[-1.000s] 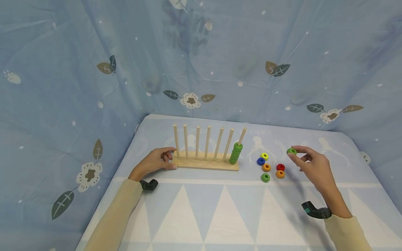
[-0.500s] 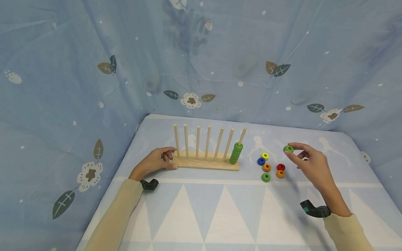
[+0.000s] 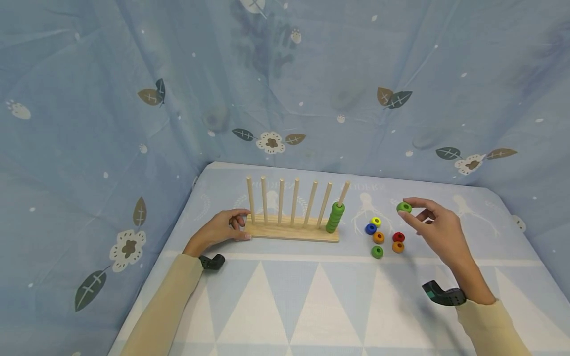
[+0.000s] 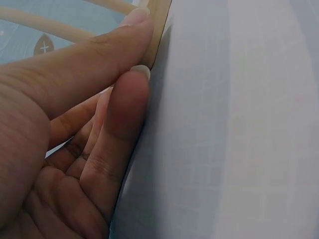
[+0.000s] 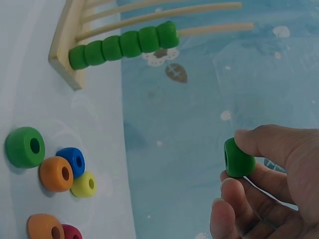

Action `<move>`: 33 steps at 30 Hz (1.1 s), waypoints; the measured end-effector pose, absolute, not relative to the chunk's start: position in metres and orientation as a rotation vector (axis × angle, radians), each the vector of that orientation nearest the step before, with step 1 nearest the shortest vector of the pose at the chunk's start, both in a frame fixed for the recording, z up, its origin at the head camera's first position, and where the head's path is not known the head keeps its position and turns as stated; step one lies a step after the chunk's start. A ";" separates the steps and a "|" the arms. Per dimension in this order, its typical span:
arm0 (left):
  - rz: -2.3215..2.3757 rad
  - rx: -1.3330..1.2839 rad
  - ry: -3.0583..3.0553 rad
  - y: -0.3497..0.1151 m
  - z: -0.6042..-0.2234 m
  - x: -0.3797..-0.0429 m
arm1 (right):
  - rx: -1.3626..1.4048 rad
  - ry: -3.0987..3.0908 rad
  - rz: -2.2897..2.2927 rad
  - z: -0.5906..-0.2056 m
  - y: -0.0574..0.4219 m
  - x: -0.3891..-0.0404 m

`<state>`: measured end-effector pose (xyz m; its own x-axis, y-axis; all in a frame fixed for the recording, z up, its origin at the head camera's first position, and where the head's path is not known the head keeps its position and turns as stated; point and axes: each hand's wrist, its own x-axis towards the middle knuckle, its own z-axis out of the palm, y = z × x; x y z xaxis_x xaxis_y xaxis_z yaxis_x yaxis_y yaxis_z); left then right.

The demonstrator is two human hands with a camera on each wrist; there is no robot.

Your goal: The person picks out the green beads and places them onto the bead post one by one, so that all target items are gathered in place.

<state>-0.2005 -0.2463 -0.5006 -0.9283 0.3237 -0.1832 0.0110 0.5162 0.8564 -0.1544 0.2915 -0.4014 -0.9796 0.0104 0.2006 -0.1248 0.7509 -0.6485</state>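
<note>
A wooden peg stand [image 3: 291,232] with a row of upright pegs rests on the table. Several green beads [image 3: 335,218] are stacked on its rightmost peg, whose top is bare; the other pegs carry nothing. My left hand [image 3: 222,227] grips the left end of the base, thumb at the front edge and index finger at the back. To the right, my right hand [image 3: 438,230] pinches a green bead [image 5: 239,158] between thumb and fingers, raised above the table. In the right wrist view the held bead is apart from the stacked ones.
Loose beads lie between the stand and my right hand: a yellow bead [image 3: 376,221], a blue bead [image 3: 370,229], a red bead [image 3: 398,237], a green bead [image 3: 377,252] and two orange ones. Blue patterned cloth [image 3: 311,89] hangs behind and at the left.
My right hand has moved left and slightly away from me with the green bead, toward the stand. The left hand, the stand and the loose beads have stayed put.
</note>
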 end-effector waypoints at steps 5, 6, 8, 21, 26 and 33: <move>1.379 0.281 2.440 -0.246 -0.501 -0.201 | 0.102 -2.749 1.040 -0.396 0.287 -0.153; 1.379 0.283 2.440 -0.246 -0.501 -0.202 | 0.106 -2.746 1.042 -0.396 0.286 -0.153; 1.378 0.288 2.439 -0.246 -0.501 -0.202 | 0.117 -2.740 1.041 -0.394 0.284 -0.154; 1.382 0.296 2.426 -0.245 -0.500 -0.204 | 0.159 -2.730 1.038 -0.387 0.275 -0.155; 1.382 0.308 2.430 -0.246 -0.500 -0.204 | 0.203 -2.715 1.044 -0.383 0.270 -0.156; 1.370 0.303 2.433 -0.248 -0.503 -0.202 | 0.293 -2.682 1.059 -0.376 0.258 -0.161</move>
